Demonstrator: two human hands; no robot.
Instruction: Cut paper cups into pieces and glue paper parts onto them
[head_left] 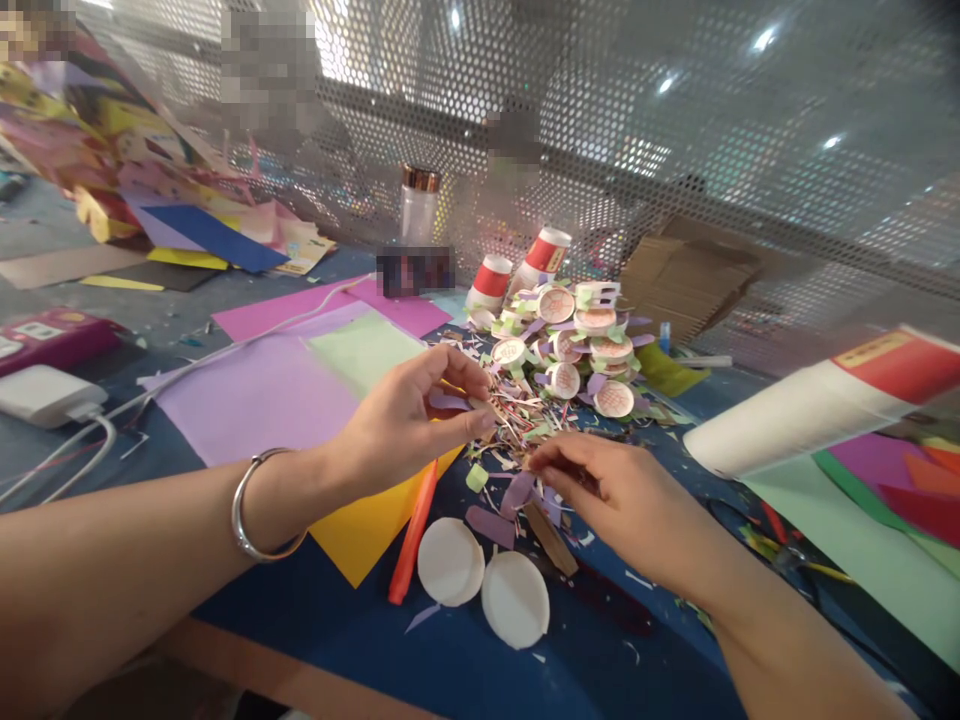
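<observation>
My left hand (420,405) hovers over a heap of paper scraps (517,410), its fingers curved and the thumb slightly apart from them. A bit of purple paper shows behind those fingers. Lower right, my right hand (611,485) has its fingers curled together above small purple paper pieces (517,492); whatever is between the fingertips is hidden. Close below lie two white paper discs with raised rims (450,562), an orange marker pen (414,535) and a brown strip (551,540). Beyond the scraps, several round white pieces with purple and green paper tabs (564,380) are piled up.
Stacked red-and-white paper cups (817,415) lie at right; more cups (491,285) stand behind the pile. Purple paper (247,385), yellow paper (356,545) and a white charger with cables (52,395) are at left. A perforated metal panel (585,120) and cardboard (690,270) border the back.
</observation>
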